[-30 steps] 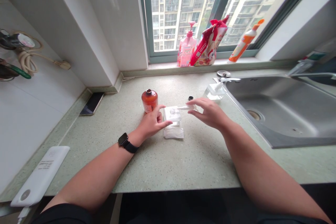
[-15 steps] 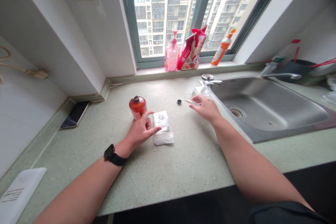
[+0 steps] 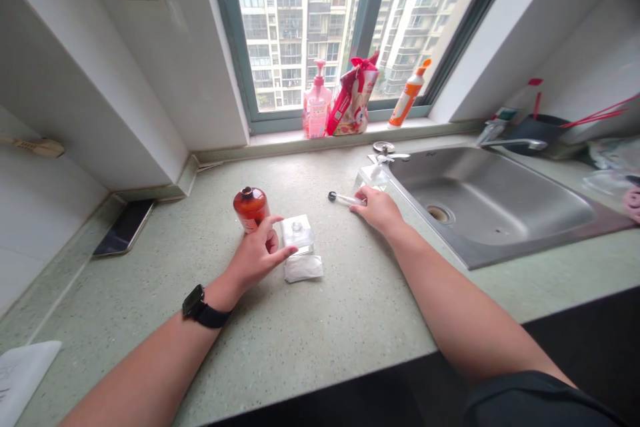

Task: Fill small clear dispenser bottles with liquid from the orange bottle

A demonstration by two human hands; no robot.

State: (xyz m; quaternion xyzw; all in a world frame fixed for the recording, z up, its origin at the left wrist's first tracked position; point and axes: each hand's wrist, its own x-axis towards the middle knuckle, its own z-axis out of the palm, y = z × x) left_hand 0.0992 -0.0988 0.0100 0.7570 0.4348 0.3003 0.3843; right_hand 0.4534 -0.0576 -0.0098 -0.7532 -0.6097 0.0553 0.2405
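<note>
Your left hand [image 3: 253,255] curves around the left side of a clear, square, block-shaped bottle [image 3: 297,230] with an open round neck, which stands upright on the speckled pale green desk [image 3: 320,347]; your thumb and forefinger are wide apart on either side of its corner, and you cannot tell how firmly they touch it. Your right hand [image 3: 376,209] has its fingers narrow, pinching a slim, whitish, see-through tube [image 3: 350,199] that points left toward a small round black cap [image 3: 332,196]; whether tip and cap touch, you cannot tell.

Just behind your left hand stands an uncapped amber bottle [image 3: 250,207] with a dark neck, partly hidden by your fingers. In front of the clear bottle lies a flat white folded packet [image 3: 304,268]. Beyond your right hand, near the brushed steel sink [image 3: 520,203], is a second clear bottle with a white pump top [image 3: 373,175]. To your left, well apart from your hands, a black-screened phone [image 3: 125,228] lies near the wall
</note>
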